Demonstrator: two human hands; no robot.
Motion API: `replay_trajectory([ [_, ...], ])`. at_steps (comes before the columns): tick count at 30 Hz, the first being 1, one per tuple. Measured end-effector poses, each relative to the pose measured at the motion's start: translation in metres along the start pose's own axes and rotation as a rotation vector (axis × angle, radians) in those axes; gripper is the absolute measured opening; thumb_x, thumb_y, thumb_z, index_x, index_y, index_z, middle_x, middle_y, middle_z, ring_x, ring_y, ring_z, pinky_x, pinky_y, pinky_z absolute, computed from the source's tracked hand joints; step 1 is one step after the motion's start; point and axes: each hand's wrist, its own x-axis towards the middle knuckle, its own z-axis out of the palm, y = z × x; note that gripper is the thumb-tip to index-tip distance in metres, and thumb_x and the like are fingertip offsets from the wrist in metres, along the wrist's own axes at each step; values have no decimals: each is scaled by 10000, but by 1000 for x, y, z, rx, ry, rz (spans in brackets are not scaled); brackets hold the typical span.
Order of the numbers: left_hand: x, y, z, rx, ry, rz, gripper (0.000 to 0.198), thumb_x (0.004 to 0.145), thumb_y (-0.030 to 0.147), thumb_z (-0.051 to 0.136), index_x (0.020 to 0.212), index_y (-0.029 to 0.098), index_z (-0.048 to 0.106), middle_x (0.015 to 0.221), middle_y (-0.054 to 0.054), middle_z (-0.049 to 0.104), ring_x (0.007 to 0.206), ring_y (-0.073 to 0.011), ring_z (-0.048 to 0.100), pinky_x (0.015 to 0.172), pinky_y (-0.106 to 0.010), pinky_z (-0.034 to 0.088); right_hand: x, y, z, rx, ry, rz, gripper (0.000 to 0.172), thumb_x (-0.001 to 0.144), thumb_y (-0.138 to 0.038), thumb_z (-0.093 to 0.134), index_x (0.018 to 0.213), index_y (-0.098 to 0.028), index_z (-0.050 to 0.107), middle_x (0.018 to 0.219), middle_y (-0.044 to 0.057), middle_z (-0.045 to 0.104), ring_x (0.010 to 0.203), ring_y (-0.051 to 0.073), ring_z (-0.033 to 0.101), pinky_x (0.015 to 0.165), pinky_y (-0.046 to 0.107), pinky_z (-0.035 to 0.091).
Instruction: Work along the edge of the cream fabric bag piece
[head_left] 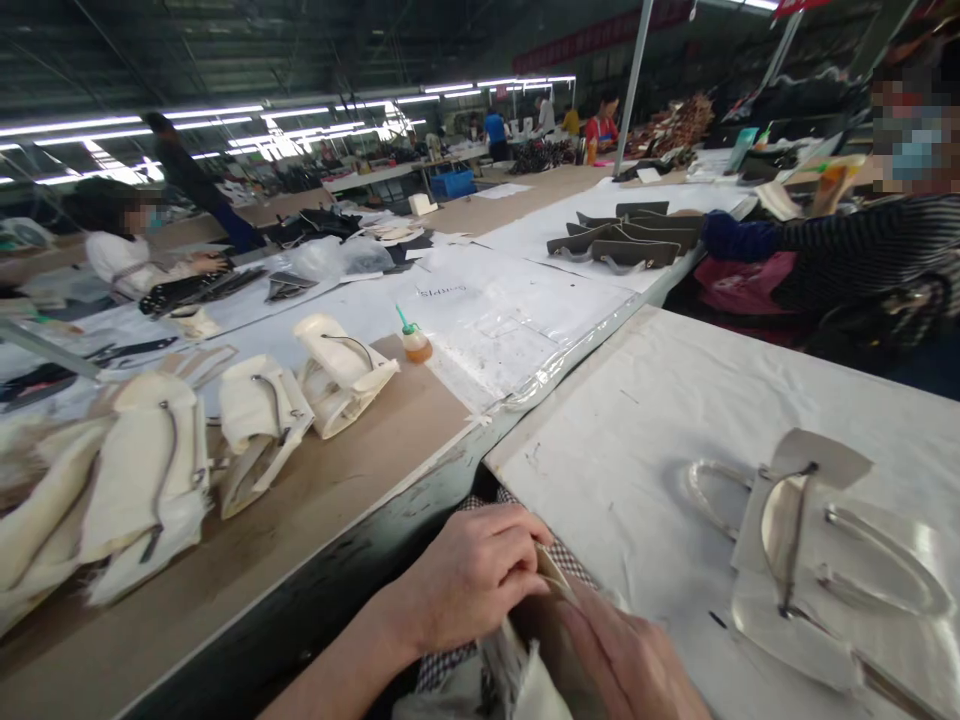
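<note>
Low in the view, above a checked cloth, my left hand point(476, 575) pinches the edge of a cream bag piece point(541, 690). My right hand point(626, 640) is closed on the same edge, close beside the left fingertips. Loose whitish lining shows below the hands, and much of the piece is hidden by them or cut off by the frame. To the right, a cream handbag point(787, 560) with looped handles and a dark zip lies on the white-covered table point(637, 400).
Several cream bag bodies point(142, 470) with zips stand on the brown board point(360, 440) at left. Beyond them is a small glue bottle point(416, 345) with a green nozzle. Dark grey bag parts point(630, 235) stand further back. A person in a striped sleeve point(840, 240) sits at right.
</note>
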Motion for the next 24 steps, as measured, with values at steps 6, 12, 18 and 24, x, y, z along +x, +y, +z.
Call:
replay_trajectory([
  [6,-1,-4,-5,-34,12,29,142,895,52,580,799,155,560,1029,-77,683,913,-158,650,831,-256,504,-6,8,1,64,-14,28,504,1034,-388,257,1346,-173,590,870,110,775,661,224,742,755,299,624],
  [12,1,-7,1,2,67,68,135,894,58,572,807,160,555,972,-66,689,863,-151,655,793,-252,509,-9,13,9,32,24,52,513,1021,-398,260,1391,-202,556,834,103,778,651,242,742,762,327,629],
  [18,0,-9,3,36,66,71,133,909,87,573,802,164,552,953,-58,690,846,-150,656,767,-253,510,-9,15,11,93,-9,69,500,1011,-388,297,1413,-206,534,818,87,772,665,251,749,852,389,605],
  [24,1,-10,4,77,67,95,162,936,119,557,781,167,559,922,-52,696,837,-149,660,769,-256,522,-4,9,-4,150,-76,41,466,1013,-323,308,1411,-214,525,938,83,772,773,228,762,877,342,592],
])
